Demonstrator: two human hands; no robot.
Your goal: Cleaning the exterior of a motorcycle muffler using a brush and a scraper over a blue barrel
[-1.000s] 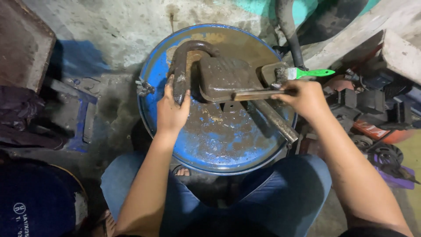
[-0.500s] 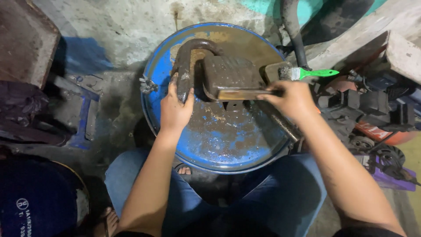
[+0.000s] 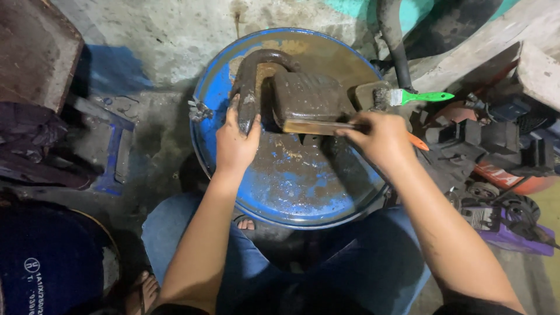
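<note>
Gripping the curved rusty pipe (image 3: 249, 93) with my left hand (image 3: 236, 143), my right hand (image 3: 376, 137) pinches a flat metal strip (image 3: 318, 126) against the boxy muffler (image 3: 306, 99) on the blue drum (image 3: 291, 186).

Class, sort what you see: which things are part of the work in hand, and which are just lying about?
In use:
left hand on the bent pipe
right hand at the rusty metal box
blue drum beneath

Lying about:
green-handled brush
purple machine
blue stool
</note>
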